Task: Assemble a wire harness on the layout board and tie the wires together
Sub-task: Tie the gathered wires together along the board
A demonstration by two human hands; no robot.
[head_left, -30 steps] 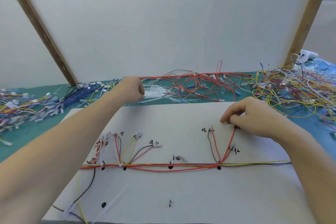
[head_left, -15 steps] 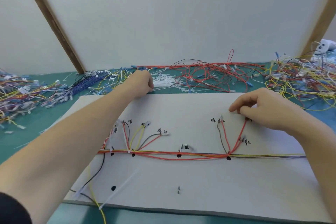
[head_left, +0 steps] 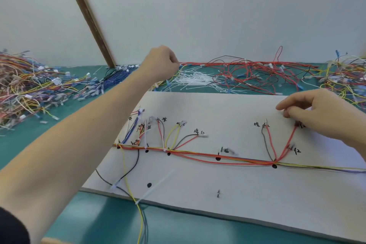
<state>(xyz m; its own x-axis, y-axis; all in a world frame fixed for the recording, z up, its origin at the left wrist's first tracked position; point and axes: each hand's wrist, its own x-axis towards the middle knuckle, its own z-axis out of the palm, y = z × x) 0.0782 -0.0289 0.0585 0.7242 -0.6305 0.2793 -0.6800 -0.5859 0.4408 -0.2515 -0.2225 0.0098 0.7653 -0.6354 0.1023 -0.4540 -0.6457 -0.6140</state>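
Left hand: the left hand (head_left: 161, 63) is curled at the back of the table, fingertips pinched on the end of a red wire (head_left: 200, 64) beside the cable ties (head_left: 198, 81).
Right hand: the right hand (head_left: 318, 113) rests on the layout board (head_left: 227, 188), thumb and forefinger pressed together at the top of a red branch wire (head_left: 290, 140); whether they grip the wire end itself I cannot tell.
Change: a second ago the left hand sat lower, over the ties; now it is lifted toward the red pile (head_left: 257, 73). The right hand has not moved.
Meaning: probably another red wire is being fetched, so routing is unfinished and most of the tying is to come.
Harness: the trunk (head_left: 217, 157) runs left to right across the board, branches fanning upward.
Counts: two hands; one board; about seven black dots along and below the trunk; two loose ties at the board's near left edge; loose wire heaps left, centre and right, too tangled to count.
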